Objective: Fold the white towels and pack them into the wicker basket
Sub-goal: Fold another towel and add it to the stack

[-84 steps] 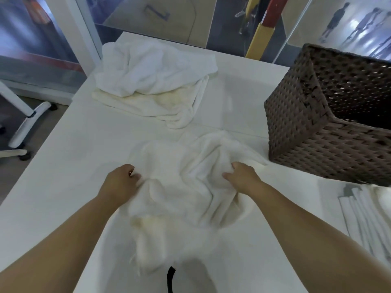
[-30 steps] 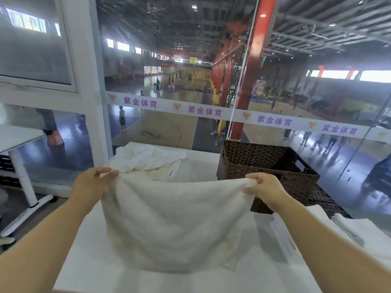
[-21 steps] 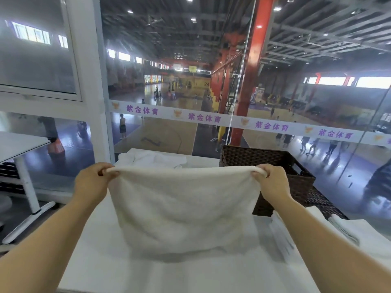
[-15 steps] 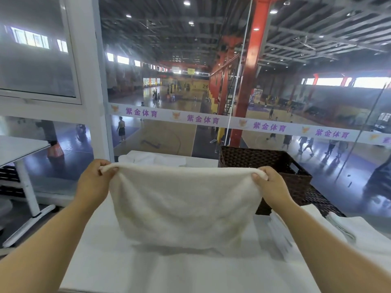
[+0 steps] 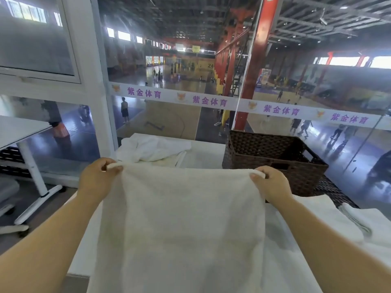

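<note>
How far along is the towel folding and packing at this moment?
Done: folded towels lie on the table's right. In hand: left hand and right hand pinch one towel by its top corners. Left: the crumpled pile; nothing visible in the wicker basket.

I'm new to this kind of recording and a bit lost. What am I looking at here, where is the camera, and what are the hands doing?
There is no machine here: a person works with bare hands, and the one camera sits on their head, looking forward and down. So the arms reach in from the bottom of the picture. The left hand and right hand each pinch a top corner of a white towel, holding it spread out above a white table. At the table's far left lies a loose pile of towels, not yet folded. A brown wicker basket stands at the far right, and folded towels lie at the near right. Behind the glass is a sports hall.
</note>
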A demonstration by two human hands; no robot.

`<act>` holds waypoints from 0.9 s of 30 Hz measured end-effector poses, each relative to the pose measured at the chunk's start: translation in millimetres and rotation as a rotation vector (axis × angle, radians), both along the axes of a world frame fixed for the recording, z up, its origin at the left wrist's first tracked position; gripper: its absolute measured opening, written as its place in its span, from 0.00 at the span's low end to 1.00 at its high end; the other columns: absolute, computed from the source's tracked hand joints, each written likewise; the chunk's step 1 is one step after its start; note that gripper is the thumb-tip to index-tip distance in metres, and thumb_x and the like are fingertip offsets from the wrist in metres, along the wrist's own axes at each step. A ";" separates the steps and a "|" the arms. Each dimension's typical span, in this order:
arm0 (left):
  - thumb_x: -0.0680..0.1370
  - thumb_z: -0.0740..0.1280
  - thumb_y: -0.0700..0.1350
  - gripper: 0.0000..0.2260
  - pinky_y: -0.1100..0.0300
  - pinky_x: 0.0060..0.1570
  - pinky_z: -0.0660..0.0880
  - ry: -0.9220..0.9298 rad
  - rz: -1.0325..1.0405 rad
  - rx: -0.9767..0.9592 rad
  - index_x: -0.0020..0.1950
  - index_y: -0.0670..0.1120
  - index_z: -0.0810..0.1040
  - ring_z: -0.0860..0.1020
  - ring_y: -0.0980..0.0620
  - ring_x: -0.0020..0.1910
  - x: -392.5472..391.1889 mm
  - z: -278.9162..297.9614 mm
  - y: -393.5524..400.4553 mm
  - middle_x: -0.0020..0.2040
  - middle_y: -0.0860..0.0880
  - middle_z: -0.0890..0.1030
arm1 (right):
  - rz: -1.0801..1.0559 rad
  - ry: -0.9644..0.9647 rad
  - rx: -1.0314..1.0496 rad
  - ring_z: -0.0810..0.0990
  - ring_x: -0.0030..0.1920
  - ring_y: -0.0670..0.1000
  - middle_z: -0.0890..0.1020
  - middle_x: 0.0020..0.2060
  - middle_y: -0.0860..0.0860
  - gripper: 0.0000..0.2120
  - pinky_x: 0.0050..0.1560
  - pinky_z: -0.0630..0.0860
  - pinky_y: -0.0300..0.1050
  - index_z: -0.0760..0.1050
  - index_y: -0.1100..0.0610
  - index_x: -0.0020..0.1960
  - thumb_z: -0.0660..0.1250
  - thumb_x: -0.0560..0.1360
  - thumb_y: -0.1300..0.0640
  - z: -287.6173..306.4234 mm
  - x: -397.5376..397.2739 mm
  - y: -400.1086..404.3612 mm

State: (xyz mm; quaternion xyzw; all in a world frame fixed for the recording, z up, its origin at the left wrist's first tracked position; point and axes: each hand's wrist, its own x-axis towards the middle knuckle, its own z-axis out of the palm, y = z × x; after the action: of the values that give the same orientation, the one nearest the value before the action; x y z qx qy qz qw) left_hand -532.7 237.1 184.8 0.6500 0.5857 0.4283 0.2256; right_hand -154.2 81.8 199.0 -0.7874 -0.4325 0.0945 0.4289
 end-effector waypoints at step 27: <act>0.75 0.69 0.47 0.13 0.57 0.58 0.70 -0.006 -0.085 -0.441 0.59 0.47 0.79 0.76 0.44 0.59 67.2 -138.6 254.9 0.63 0.48 0.76 | -0.104 0.058 -0.402 0.77 0.50 0.54 0.78 0.50 0.51 0.16 0.53 0.75 0.47 0.74 0.58 0.63 0.66 0.76 0.56 -136.8 34.9 265.8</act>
State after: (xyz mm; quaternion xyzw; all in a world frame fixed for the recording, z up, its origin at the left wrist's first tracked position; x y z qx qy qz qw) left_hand -465.5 492.0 46.2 0.6076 0.6367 0.2819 0.3820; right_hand -119.3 347.6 62.2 -0.8755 -0.3509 0.1793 0.2796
